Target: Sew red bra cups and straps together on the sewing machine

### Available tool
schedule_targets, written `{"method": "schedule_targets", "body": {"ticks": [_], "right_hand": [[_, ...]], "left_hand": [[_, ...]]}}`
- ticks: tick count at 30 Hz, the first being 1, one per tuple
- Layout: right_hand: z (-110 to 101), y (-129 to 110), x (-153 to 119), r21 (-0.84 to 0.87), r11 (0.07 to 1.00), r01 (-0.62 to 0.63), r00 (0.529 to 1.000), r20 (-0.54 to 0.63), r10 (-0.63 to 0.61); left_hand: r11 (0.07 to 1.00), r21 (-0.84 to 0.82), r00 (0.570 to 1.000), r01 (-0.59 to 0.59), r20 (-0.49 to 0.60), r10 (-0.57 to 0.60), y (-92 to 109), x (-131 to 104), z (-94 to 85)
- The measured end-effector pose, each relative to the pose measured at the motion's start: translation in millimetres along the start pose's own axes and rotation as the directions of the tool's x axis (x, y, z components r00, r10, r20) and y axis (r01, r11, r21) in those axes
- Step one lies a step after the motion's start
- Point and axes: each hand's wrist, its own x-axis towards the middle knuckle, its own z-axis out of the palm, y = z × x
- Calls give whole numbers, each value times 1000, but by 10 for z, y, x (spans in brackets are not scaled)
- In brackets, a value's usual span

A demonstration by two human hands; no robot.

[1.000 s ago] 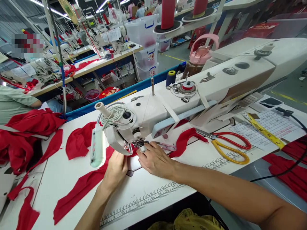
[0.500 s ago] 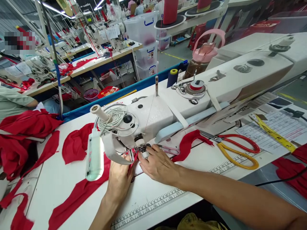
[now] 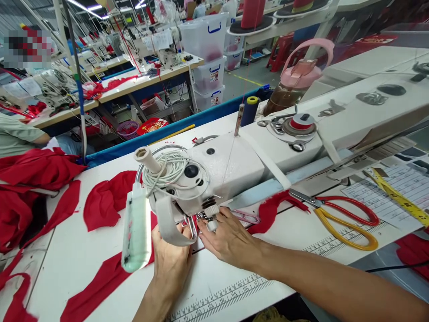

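Observation:
My left hand [image 3: 171, 256] is by the needle end of a white sewing machine [image 3: 231, 163], its fingertips partly behind the pale guard. Those fingers are closed on red fabric [image 3: 197, 223], of which only a little shows under the machine head. From the other side my right hand [image 3: 231, 239] reaches to the presser foot, fingers bent together at the same fabric; their tips are partly covered. A lit, pale green lamp [image 3: 136, 232] hangs left of the needle. Pink-handled thread snips [image 3: 246, 216] lie just behind my right hand.
Scissors with red and yellow handles [image 3: 348, 219] lie at right, near a yellow tape measure [image 3: 398, 197] and a written sheet [image 3: 365, 192]. Red cut pieces [image 3: 105, 201] are spread at left, beside a red pile [image 3: 36, 174]. A pink-lidded bottle [image 3: 295, 80] stands behind the machine.
The view has shifted slightly, so the machine and scissors sit farther right in it. Both hands stay at the needle, with little visible change in their hold.

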Motion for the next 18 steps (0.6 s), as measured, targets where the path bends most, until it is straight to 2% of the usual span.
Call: {"method": "schedule_targets", "body": {"ticks": [7, 18], "right_hand": [[-15, 16, 1, 24, 1000, -9, 1000, 19, 8], [-11, 38, 2, 6, 1000, -3, 1000, -21, 4]], "left_hand": [[982, -150, 993, 116, 38, -112, -11, -6, -18], [996, -71, 997, 61, 46, -58, 17, -15, -4]]}}
